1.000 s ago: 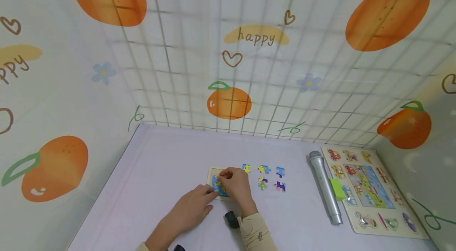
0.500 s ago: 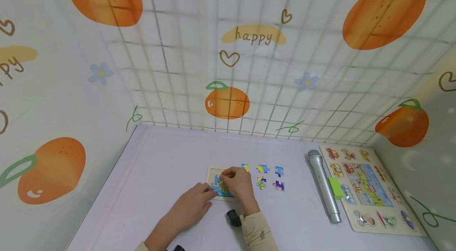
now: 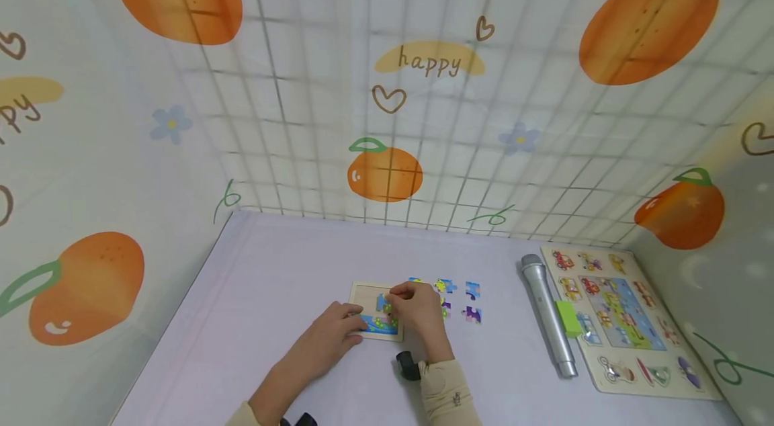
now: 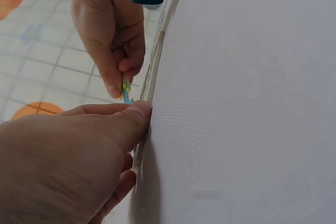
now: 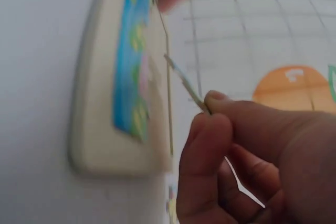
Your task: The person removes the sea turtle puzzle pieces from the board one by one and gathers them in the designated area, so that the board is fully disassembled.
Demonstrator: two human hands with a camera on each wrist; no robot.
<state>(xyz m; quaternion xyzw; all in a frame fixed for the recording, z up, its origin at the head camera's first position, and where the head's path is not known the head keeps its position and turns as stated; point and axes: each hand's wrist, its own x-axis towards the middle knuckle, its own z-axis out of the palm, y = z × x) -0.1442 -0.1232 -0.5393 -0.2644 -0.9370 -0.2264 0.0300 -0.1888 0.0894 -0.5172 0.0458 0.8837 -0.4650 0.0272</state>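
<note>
My right hand (image 3: 420, 308) pinches a small jigsaw piece (image 5: 184, 81) between thumb and index finger, its blue and green face showing in the head view. The piece is tilted, over the right part of a shallow wooden puzzle tray (image 3: 361, 285). Along the tray's near side lies a row of fitted blue pieces (image 5: 126, 77) with green and yellow shapes. Bare wood shows behind them. My left hand (image 3: 335, 332) grips the tray's near left corner, thumb against the outer edge (image 4: 152, 82) and fingers reaching over the rim. Part of the tray is hidden under both hands.
Right of the tray lie several loose jigsaw pieces (image 3: 473, 289), some partly behind my right hand. Farther right are a silver microphone (image 3: 550, 315), a green block (image 3: 569, 318) and a wooden picture board (image 3: 635, 372). A patterned cloth wall (image 3: 302, 164) rises behind the table.
My right hand has shifted right with the pinched piece, from the tray's middle toward its right side. The left hand stays at the near left corner.
</note>
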